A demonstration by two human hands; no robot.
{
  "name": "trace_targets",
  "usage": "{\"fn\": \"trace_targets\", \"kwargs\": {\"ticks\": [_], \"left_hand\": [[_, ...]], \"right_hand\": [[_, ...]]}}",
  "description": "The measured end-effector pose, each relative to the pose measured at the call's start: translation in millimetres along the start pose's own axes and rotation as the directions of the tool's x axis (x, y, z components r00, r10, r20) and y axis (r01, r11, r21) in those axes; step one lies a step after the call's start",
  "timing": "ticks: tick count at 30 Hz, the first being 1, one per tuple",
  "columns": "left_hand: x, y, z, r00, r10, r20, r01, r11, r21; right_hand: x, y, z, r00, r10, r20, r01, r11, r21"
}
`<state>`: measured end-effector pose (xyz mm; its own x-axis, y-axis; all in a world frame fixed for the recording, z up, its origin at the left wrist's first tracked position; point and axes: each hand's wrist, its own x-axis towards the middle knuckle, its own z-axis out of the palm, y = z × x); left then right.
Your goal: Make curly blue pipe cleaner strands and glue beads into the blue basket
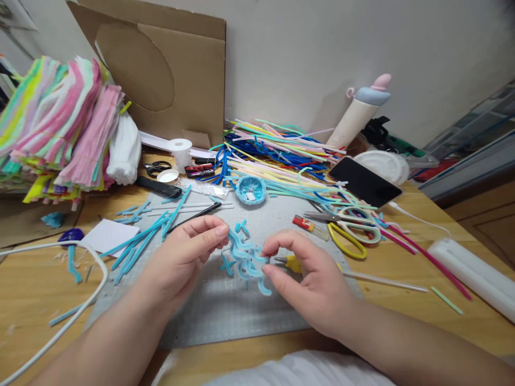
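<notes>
Wooden counter [28, 292] below. Frame centre: left hand [187, 252] pinches curled light-blue chenille piece [242, 252], right hand [317, 284] pinches its right end. Likely shaping step; next move needs light grip.

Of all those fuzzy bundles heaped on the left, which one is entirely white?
The white bundle at the far right of the heap, nearest the white spool. The other bundles show colours such as pink, yellow and green.

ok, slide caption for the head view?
Left hand holds curly light-blue fuzzy strands, right hand at their edge, over a grey gridded mat.
</notes>
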<state>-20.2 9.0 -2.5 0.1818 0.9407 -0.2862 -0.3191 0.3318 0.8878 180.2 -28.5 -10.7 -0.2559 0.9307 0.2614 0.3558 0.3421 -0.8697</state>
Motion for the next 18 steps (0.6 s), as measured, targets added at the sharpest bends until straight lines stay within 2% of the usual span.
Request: {"fn": "trace_targets", "kwargs": {"ticks": [7, 18], "left_hand": [[-1.6, -1.6, -1.1, 0.998, -0.035, 0.044, 0.034, 0.999, 0.019], [-0.4, -2.5, -1.1, 0.997, -0.04, 0.066, 0.037, 0.998, 0.054]], "right_hand": [[5.7, 2.7, -1.9, 0.994, 0.078, -0.074, -0.078, 0.997, -0.001], [4.6, -3.5, -1.9, 0.996, 0.079, 0.04, -0.08, 0.997, 0.011]]}}
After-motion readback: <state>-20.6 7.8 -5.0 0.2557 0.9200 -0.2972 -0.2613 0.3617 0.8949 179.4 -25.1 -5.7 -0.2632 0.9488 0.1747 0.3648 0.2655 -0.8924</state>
